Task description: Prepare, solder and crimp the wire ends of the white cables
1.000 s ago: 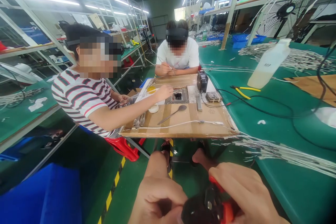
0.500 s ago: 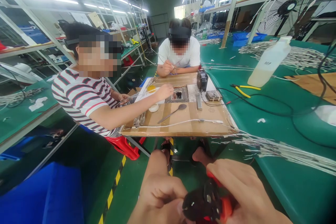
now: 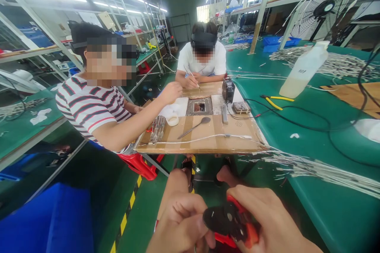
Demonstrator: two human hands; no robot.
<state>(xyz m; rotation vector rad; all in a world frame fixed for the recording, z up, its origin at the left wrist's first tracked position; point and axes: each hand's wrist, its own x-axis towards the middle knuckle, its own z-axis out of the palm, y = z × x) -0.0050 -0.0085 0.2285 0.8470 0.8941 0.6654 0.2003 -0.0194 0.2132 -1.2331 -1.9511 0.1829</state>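
Note:
Red-handled pliers [image 3: 222, 219] with a broad black head are in the grip of my right hand [image 3: 268, 217], low in the head view above my lap. The fingers of my left hand [image 3: 179, 219] are pinched together right at the tip of the black head. Whatever lies between them, if anything, is hidden. Beyond my knees stands a cardboard-covered table [image 3: 204, 144], with a white cable [image 3: 208, 139] lying along its near edge and a dark spoon [image 3: 194, 127] behind that.
A co-worker in a striped shirt [image 3: 89, 102] sits left; another in a white shirt [image 3: 187, 61] sits opposite. To the right, a green bench [image 3: 314, 158] bears a cable bundle [image 3: 320, 172], yellow-handled pliers [image 3: 277, 102] and a plastic bottle [image 3: 305, 69]. A blue bin [image 3: 68, 221] stands lower left.
The red-handled pliers and my hands have shifted slightly left. The striped-shirt co-worker's hand has drawn back from the square opening in the table. The person opposite has lowered a thin tool toward the table.

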